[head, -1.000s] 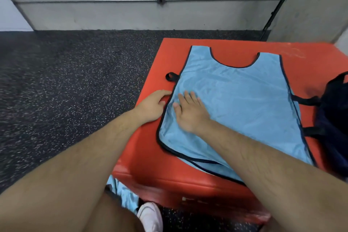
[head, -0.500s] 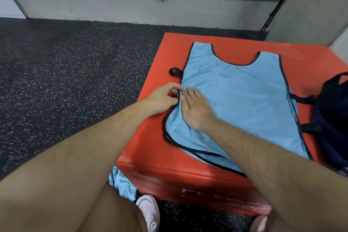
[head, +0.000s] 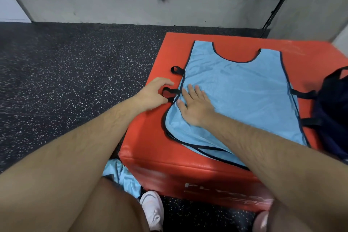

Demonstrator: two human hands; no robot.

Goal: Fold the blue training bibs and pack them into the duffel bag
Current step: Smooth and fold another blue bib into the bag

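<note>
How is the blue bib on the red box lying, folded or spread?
Spread: the blue bib shows its full neckline and both side edges, with no fold.

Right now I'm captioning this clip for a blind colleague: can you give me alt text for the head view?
A blue bib lies flat on an orange box; the right hand presses its left edge while the left hand pinches a black strap. A dark bag sits at the box's right; more blue fabric lies on the floor.

The red box (head: 169,173) bears white lettering (head: 216,187) on its front, starting "PL"; the rest is blurred.
</note>
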